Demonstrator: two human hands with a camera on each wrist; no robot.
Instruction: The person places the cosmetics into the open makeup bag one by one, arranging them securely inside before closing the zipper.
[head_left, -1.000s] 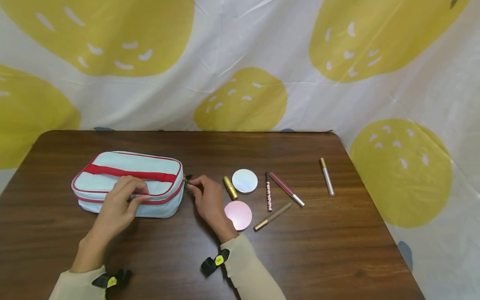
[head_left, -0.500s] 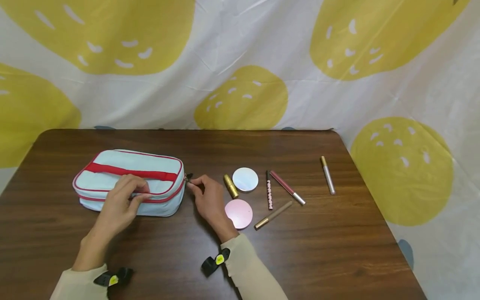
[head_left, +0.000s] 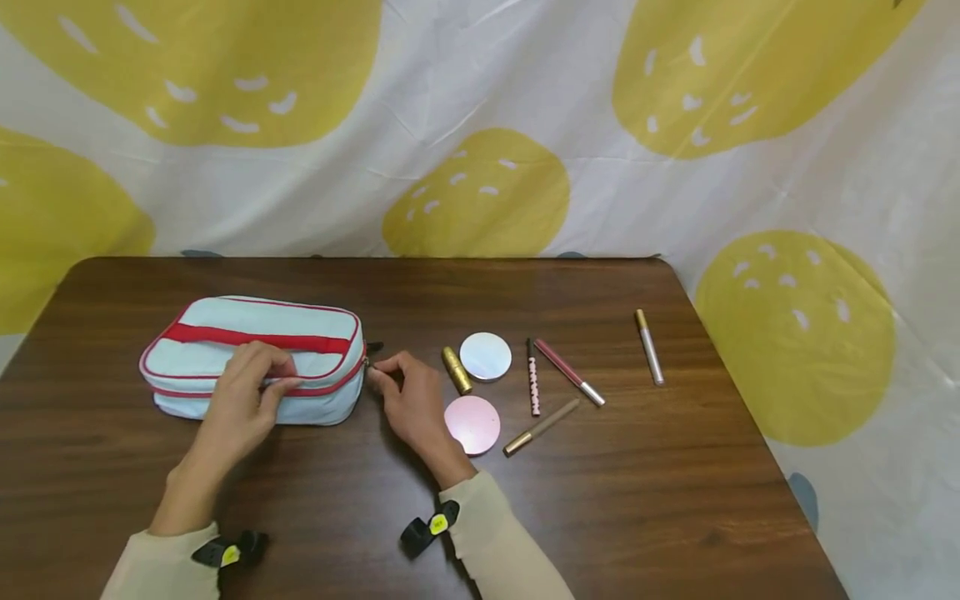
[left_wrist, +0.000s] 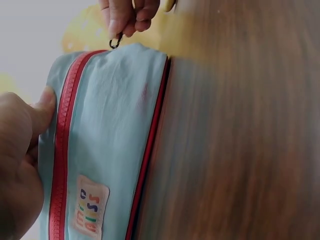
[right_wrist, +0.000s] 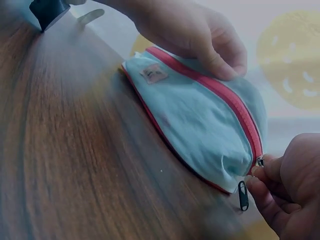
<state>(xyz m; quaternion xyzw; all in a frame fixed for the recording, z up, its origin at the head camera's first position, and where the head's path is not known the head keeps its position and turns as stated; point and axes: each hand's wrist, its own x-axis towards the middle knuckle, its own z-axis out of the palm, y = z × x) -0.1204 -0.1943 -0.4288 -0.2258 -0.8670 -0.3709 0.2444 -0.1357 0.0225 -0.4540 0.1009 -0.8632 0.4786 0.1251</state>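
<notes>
A pale blue cosmetic bag [head_left: 262,363] with red piping and a red strap stands on the left part of the table. My left hand [head_left: 247,392] pinches its upper front edge between thumb and fingers. At the bag's right end, my right hand [head_left: 412,400] pinches a small zipper pull, mostly hidden by the fingertips. A second, black zipper pull [right_wrist: 243,195] dangles loose just beside those fingertips in the right wrist view. Along the bag's front side, the red zipper [left_wrist: 64,120] looks closed, and a lettered patch [left_wrist: 91,207] sits below it.
Right of the bag lie a gold lipstick tube [head_left: 456,371], a white round compact [head_left: 485,357] and a pink one [head_left: 472,425]. Several slim makeup tubes, including a dark red one [head_left: 568,372], are farther right. A silver-and-gold tube [head_left: 649,347] lies apart near the right edge.
My right fingertips have shifted slightly toward the near side of the bag's end, and the black pull now shows behind them. My left hand keeps its place on the bag.
</notes>
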